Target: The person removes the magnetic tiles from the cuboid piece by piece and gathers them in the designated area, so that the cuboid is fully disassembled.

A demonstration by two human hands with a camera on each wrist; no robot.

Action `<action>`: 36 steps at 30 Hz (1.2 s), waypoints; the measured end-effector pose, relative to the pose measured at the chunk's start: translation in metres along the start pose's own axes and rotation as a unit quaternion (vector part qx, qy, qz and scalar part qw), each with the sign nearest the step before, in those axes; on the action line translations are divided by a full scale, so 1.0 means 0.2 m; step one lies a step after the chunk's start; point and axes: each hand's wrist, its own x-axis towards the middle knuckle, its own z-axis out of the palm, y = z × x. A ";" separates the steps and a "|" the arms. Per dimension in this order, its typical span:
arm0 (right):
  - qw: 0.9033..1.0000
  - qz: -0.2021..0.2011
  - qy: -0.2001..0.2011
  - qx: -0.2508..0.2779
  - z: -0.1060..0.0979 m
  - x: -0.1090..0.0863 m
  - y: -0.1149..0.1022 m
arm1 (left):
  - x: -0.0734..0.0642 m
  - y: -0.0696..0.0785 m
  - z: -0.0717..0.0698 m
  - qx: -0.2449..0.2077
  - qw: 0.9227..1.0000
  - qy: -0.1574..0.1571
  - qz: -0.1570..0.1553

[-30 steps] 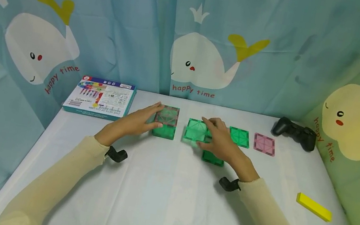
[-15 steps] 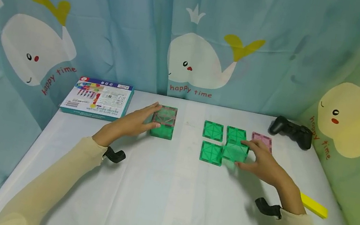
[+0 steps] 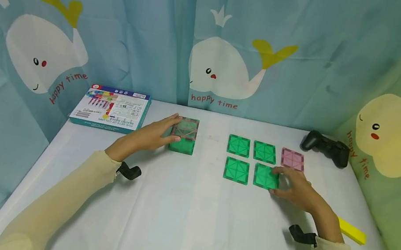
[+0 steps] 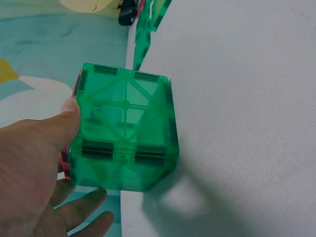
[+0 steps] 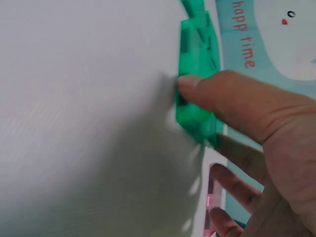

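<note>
My left hand holds the left side of a small box of see-through magnetic tiles, thumb at its near side and index finger at the far edge. The box has green walls and a pinkish top side in the head view; the left wrist view shows a green face with a thin red edge by the thumb. My right hand pinches a square green magnetic tile by its right part, close over the table. Three more green tiles lie beside it, and a pink tile lies just behind the hand.
On the white table, a boxed game lies at the back left and a black game controller at the back right. A yellow block is partly behind my right forearm. Whale-print curtains surround the table's back and sides.
My right hand has carried a green tile rightward from beside the box, past the other green tiles, and lowered it at the front right of them. My left hand stays at the box.
</note>
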 end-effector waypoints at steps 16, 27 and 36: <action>0.998 -0.043 0.033 0.022 0.03 0.16 -0.24 | 0.00 0.01 -0.01 0.006 1.000 0.003 -0.001; 0.987 -0.049 -0.024 0.150 0.22 0.58 -0.73 | 0.01 0.01 0.00 0.007 1.000 0.002 -0.004; 0.978 -0.042 -0.046 0.197 0.29 0.82 -0.95 | 0.02 0.01 -0.01 0.014 1.000 -0.002 -0.018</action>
